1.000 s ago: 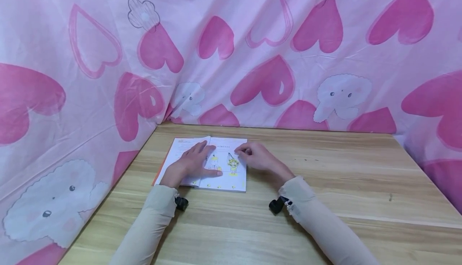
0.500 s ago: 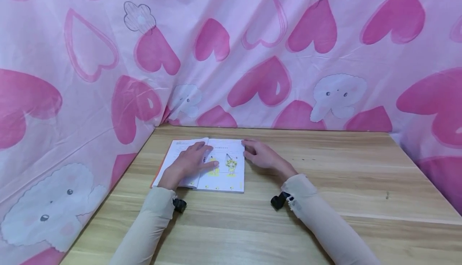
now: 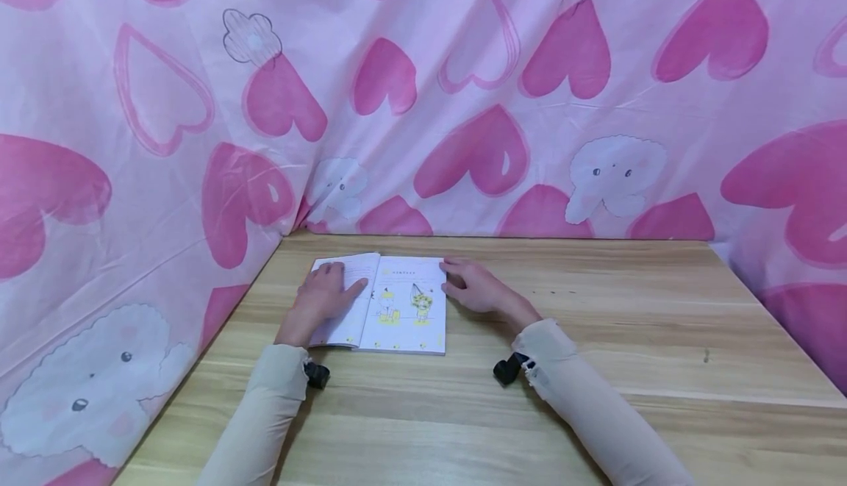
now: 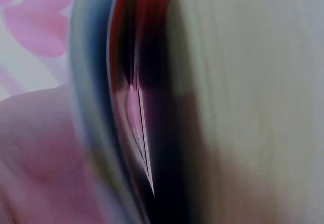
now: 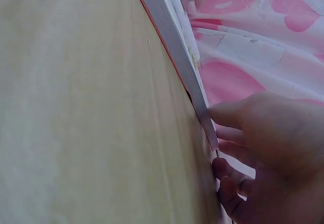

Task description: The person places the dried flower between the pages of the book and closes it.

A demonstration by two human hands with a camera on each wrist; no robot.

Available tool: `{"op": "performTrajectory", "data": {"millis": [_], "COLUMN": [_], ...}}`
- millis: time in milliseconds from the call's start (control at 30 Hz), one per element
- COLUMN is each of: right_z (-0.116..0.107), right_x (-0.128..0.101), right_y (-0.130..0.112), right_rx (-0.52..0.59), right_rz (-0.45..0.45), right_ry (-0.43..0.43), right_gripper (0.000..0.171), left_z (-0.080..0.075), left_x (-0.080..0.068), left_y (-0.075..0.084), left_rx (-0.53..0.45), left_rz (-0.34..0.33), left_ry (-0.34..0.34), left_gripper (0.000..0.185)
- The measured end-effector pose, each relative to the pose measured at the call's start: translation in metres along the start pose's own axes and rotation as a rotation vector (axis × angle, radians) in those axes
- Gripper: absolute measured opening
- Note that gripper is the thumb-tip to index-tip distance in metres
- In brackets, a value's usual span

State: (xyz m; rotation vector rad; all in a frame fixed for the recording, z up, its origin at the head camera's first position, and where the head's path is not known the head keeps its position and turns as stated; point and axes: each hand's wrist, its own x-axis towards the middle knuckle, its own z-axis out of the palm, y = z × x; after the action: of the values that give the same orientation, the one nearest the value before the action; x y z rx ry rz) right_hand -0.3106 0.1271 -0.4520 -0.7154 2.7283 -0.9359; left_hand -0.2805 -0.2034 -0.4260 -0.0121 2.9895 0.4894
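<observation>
A pink sheet [image 3: 463,104] printed with hearts and white cartoon animals hung behind and to the left of a pale wooden tabletop [image 3: 595,339]. An open book [image 3: 390,306] lay flat near the far left corner of that tabletop, its spine running from near to far and its illustrated right page facing up. Both arms, in cream sleeves, reached forward to it from the near edge. The left hand [image 3: 323,296] rested flat on the left page, fingers straight and spread, pressing the page down without gripping anything. The right hand [image 3: 478,287] sat at the book's right edge toward the far corner, fingers loosely bent with the tips touching the stacked page edges; in the right wrist view the fingertips [image 5: 223,118] met that edge, though whether they pinched a single page could not be told. The book lay directly between the hands, so each was equally close, the right one placed at the free edge of the pages and the left at the side that held the book still.
</observation>
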Motion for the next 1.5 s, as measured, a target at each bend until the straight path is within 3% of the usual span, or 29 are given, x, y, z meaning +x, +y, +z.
{"op": "performTrajectory", "data": {"millis": [100,200,367,600,733,967,1167,1400,1500], "right_z": [0.0,0.0,0.0,-0.001,-0.001,-0.001,0.0,0.001,0.001], "right_x": [-0.001,-0.001,-0.001,-0.001,-0.001,-0.002,-0.001,-0.002,-0.002], "right_y": [-0.001,-0.002,-0.003,-0.003,-0.003,-0.002,0.0,0.0,-0.002], "right_rx": [0.01,0.015,0.015,0.021,0.02,0.025,0.028,0.04,0.046], "right_rz": [0.01,0.011,0.018,0.023,0.022,0.007,0.003,0.011,0.013], "right_ry": [-0.008,-0.009,-0.008,-0.013,-0.011,-0.006,0.0,0.004,0.001], "right_gripper": [0.061,0.062,0.062,0.062,0.062,0.062,0.062,0.062,0.062], "left_z": [-0.003,-0.005,-0.007,-0.019,-0.028,-0.054,-0.076,-0.086,-0.084], "left_x": [-0.001,0.0,0.001,0.0,-0.003,-0.016,-0.025,-0.03,-0.028], "left_y": [-0.005,-0.008,-0.008,-0.005,-0.005,-0.007,-0.01,-0.013,-0.006], "left_rx": [-0.01,-0.024,-0.053,-0.218,-0.266,-0.268,-0.297,-0.553,-0.647], "left_rz": [-0.123,-0.16,-0.127,-0.122,-0.064,0.035,0.095,0.083,0.118], "left_ry": [-0.045,-0.075,-0.078,-0.093,-0.09,-0.036,0.057,0.1,0.111], "left_gripper": [0.096,0.102,0.101,0.105,0.101,0.089,0.081,0.084,0.082]}}
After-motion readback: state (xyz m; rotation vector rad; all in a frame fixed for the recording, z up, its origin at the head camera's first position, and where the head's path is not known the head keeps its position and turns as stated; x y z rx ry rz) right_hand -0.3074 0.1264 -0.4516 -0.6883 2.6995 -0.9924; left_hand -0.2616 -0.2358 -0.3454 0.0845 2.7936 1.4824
